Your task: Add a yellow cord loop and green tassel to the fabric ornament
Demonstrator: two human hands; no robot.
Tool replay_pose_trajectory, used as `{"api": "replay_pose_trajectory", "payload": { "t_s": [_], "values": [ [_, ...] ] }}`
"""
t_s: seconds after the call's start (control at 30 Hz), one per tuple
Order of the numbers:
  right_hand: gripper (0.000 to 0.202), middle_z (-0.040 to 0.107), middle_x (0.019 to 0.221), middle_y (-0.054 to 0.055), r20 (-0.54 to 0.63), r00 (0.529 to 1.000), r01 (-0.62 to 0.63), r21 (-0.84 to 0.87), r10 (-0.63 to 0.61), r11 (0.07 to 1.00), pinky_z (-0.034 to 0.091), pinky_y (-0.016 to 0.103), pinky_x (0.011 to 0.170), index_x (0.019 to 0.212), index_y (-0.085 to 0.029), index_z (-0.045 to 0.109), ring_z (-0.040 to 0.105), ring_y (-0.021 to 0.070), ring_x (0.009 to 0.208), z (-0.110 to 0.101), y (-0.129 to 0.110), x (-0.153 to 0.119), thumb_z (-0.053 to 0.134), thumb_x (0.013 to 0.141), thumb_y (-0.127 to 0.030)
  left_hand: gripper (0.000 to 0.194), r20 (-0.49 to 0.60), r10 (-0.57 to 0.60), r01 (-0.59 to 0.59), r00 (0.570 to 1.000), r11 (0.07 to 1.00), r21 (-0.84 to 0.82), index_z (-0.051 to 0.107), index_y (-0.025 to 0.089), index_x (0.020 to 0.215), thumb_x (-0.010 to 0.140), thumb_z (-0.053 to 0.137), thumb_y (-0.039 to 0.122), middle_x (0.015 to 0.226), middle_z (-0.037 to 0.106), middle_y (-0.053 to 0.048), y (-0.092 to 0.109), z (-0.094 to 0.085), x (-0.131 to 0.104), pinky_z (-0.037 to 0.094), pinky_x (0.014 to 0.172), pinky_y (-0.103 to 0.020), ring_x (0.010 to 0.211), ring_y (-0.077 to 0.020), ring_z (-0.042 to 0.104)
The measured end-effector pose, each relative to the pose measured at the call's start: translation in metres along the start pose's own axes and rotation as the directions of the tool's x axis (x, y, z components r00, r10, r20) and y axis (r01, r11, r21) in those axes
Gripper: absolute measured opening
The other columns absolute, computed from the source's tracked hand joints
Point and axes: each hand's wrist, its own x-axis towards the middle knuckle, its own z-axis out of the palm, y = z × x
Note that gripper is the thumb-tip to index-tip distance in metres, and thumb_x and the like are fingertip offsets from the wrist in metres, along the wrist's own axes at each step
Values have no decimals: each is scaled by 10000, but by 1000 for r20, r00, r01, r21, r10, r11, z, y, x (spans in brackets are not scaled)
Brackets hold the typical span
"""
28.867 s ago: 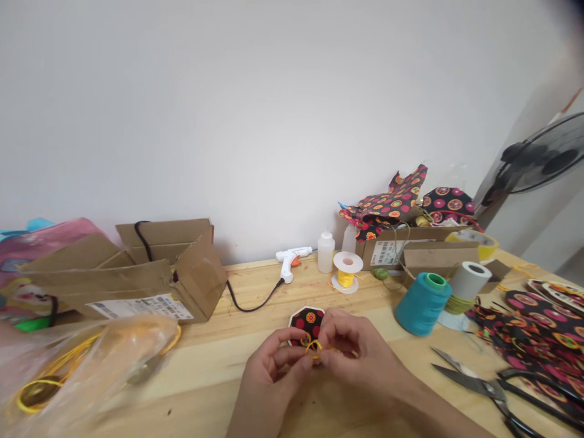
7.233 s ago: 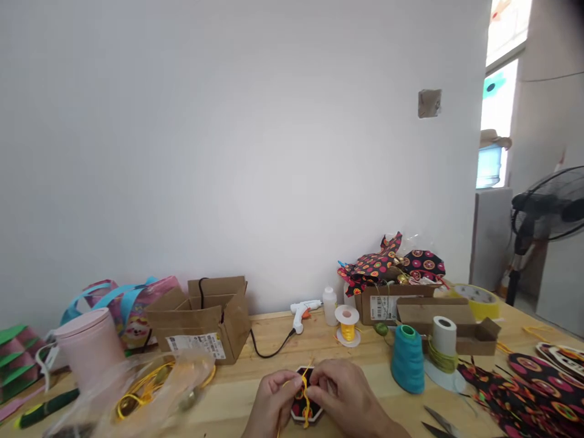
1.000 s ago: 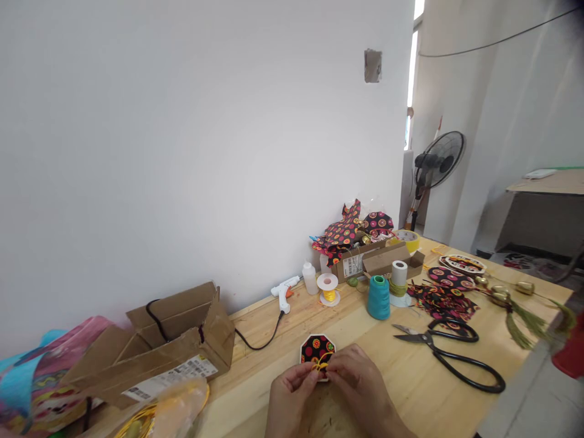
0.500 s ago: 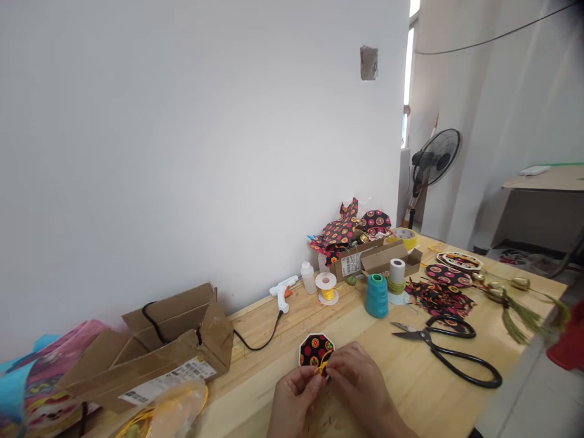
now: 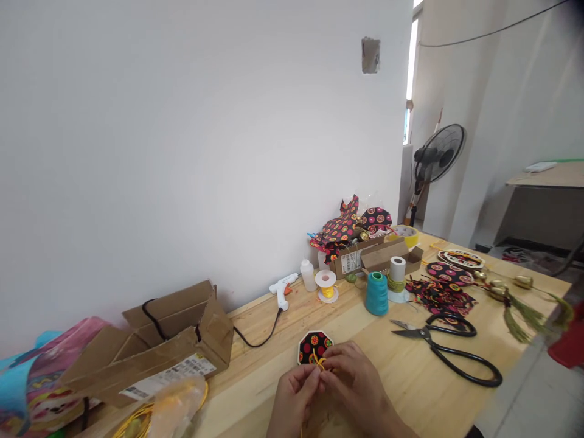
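Note:
At the front of the table, both hands meet over a yellow cord (image 5: pixel 320 363). My left hand (image 5: pixel 294 392) is closed, with thumb and forefinger pinching the cord. My right hand (image 5: pixel 353 380) pinches it too, its fingertips almost touching the left ones. Loops and a loose end of the cord stick up between the fingers. Just behind them lies an octagonal piece (image 5: pixel 314 344) covered in black fabric with red and yellow round patterns and a pale rim. Its lower right part is hidden by the hands and cord.
Large black-handled scissors (image 5: pixel 426 334) lie to the right. Behind stand a teal thread cone (image 5: pixel 376 294), a yellow cord spool (image 5: pixel 327 286), a white bottle (image 5: pixel 308 275) and a glue gun (image 5: pixel 283 290). An open cardboard box (image 5: pixel 182 353) sits left; fabric scraps (image 5: pixel 442 301) lie right.
My fingers have drawn closer together on the yellow cord, and its loose end now points up over the octagonal piece. The view has shifted slightly.

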Motion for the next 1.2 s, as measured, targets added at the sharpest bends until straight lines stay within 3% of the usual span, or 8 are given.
{"api": "replay_pose_trajectory", "payload": {
  "t_s": [0.17, 0.37, 0.5, 0.73, 1.2],
  "values": [
    [136, 606, 824, 47, -65, 998, 10, -15, -11, 1000, 449, 287, 696, 709, -230, 671, 533, 175, 805, 1, -1, 0, 554, 697, -161, 275, -30, 16, -17, 999, 999, -29, 652, 122, 522, 482, 725, 383, 456, 493, 26, -3, 3, 1, 282, 426, -172, 457, -78, 400],
    [163, 605, 807, 41, -120, 988, 89, -43, -94, 995, 450, 286, 680, 710, -228, 652, 530, 167, 781, 0, -2, -2, 531, 689, -122, 255, -96, 20, -28, 995, 996, -85, 631, 126, 491, 482, 729, 361, 406, 457, 49, -6, 4, 2, 287, 427, -178, 416, -67, 377],
    [139, 610, 748, 29, -108, 987, 125, 45, -120, 991, 450, 272, 665, 689, -212, 615, 538, 156, 747, -2, -6, -1, 518, 695, -113, 243, -132, 29, -45, 991, 991, -126, 631, 132, 516, 461, 739, 342, 410, 459, 54, -3, 2, 1, 303, 433, -173, 423, -68, 382],
    [95, 594, 701, 21, -61, 993, -84, 231, 101, 969, 441, 251, 655, 665, -180, 550, 553, 152, 700, -3, -10, -1, 494, 741, -170, 271, -149, -48, 28, 988, 991, -134, 606, 138, 525, 447, 737, 363, 318, 289, 115, 3, 5, -3, 87, 322, -147, 315, -16, 177],
    [171, 582, 651, 24, -60, 977, -175, 333, 206, 926, 427, 240, 614, 688, -158, 545, 545, 152, 644, -6, -9, 3, 483, 773, -293, 322, -37, -88, 83, 995, 991, -107, 648, 106, 588, 485, 721, 402, 308, 236, 127, -4, -2, -2, 40, 319, -161, 309, -5, 112]
  ]
}}
